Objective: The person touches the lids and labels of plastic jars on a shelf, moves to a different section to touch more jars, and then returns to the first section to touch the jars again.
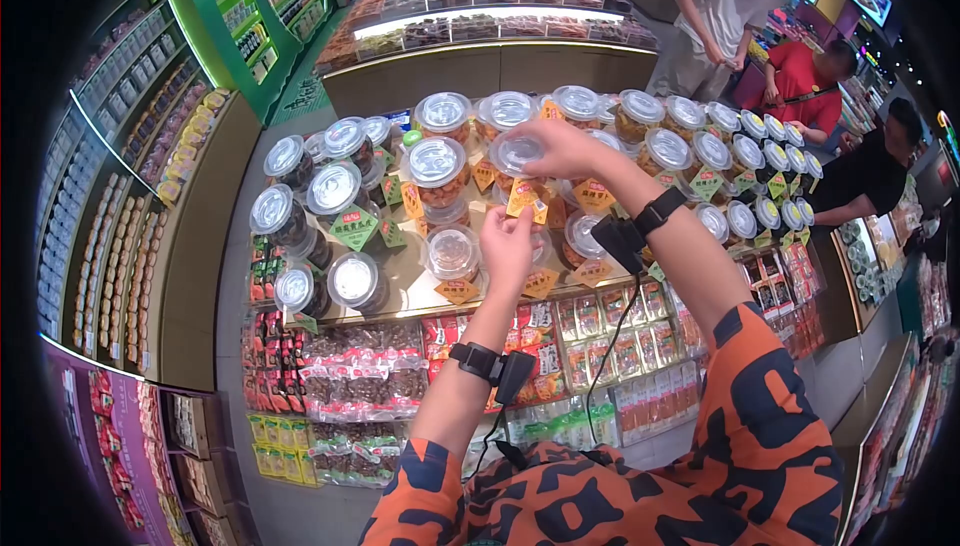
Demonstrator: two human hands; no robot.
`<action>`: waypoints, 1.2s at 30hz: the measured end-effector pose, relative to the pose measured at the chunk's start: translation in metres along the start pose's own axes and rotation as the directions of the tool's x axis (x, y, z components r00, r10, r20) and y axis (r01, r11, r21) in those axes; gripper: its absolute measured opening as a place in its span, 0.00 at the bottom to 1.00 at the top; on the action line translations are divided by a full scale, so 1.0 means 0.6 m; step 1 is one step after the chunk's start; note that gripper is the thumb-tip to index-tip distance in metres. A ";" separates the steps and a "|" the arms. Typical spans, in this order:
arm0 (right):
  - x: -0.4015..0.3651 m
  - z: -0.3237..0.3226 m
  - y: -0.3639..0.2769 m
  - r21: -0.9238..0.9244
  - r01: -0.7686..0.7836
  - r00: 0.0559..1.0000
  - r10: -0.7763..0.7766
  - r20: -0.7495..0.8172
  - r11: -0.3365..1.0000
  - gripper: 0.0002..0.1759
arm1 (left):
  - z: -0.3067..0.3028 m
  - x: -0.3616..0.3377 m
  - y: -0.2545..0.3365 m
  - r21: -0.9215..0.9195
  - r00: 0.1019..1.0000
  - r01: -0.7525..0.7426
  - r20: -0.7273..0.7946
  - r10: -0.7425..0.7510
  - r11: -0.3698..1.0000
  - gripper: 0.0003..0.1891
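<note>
My left hand [507, 243] pinches the lower part of an orange diamond-shaped label [526, 201] above the middle of the display table [405, 286]. Just above it, my right hand [563, 149] is closed on the rim of a round clear-lidded jar [516, 152]. The label hangs at the front of this jar. Left of my hands stand a jar of orange snacks [436, 162] and, lower down, a pale-filled jar [453, 252]. Another jar [584, 236] is partly behind my right wrist. Orange labels lie in front of several jars.
Dark-filled jars [334, 188] stand on the table's left, more lidded jars [670, 149] on its right. Packaged snacks [365, 371] hang along the front. Shelves [150, 226] line the left. People [712, 16] [805, 86] [872, 166] are at the right.
</note>
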State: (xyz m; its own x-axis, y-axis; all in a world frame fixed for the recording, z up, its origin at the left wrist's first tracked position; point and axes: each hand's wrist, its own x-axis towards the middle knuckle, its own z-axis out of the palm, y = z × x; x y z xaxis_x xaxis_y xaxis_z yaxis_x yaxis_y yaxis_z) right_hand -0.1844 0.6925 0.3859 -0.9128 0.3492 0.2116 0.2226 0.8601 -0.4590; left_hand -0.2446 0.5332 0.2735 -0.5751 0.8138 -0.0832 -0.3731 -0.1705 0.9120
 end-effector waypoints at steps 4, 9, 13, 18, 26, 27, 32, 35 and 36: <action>0.002 -0.003 -0.005 -0.013 0.026 1.000 -0.026 0.001 1.000 0.31 | -0.009 -0.018 -0.002 -0.017 0.999 0.054 0.001 -0.054 0.998 0.14; 0.004 -0.010 -0.018 -0.058 -0.097 0.991 0.102 0.086 0.994 0.30 | -0.034 -0.050 0.020 0.772 0.810 -0.463 0.170 0.561 0.435 0.06; 0.005 -0.005 -0.015 -0.046 -0.111 0.990 0.114 0.085 0.993 0.29 | -0.039 -0.028 0.028 0.754 0.566 -0.653 0.417 0.711 0.077 0.04; 0.003 0.001 -0.004 -0.069 -0.011 1.000 0.012 0.006 0.998 0.31 | -0.033 -0.002 0.035 0.748 0.557 -0.640 0.610 0.564 -0.178 0.06; 0.001 -0.006 -0.014 -0.031 -0.075 0.996 0.076 0.056 0.997 0.29 | -0.035 0.001 0.027 0.784 0.558 -0.618 0.394 0.731 0.050 0.22; -0.001 -0.006 -0.015 -0.026 -0.059 0.997 0.060 0.048 0.998 0.29 | -0.036 0.006 0.027 0.783 0.558 -0.620 0.397 0.728 0.049 0.22; -0.004 -0.011 -0.028 0.002 -0.123 0.989 0.122 0.079 0.992 0.30 | -0.035 0.021 0.038 0.759 0.674 -0.599 0.304 0.673 0.257 0.22; -0.003 -0.013 -0.028 0.013 -0.148 0.986 0.147 0.084 0.989 0.30 | -0.035 0.029 0.037 0.754 0.799 -0.519 0.260 0.541 0.404 0.22; -0.005 -0.012 -0.030 0.020 -0.175 0.981 0.173 0.093 0.984 0.30 | -0.036 0.029 0.032 0.726 0.855 -0.476 0.247 0.457 0.497 0.23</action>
State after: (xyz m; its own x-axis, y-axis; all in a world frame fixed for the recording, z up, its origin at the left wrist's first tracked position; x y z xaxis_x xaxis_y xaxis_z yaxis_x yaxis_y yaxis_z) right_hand -0.1828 0.6789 0.3997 -0.8884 0.4566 0.0478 0.3725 0.7779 -0.5062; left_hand -0.2775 0.5324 0.2811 -0.4825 0.7546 0.4448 0.6160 -0.0687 0.7847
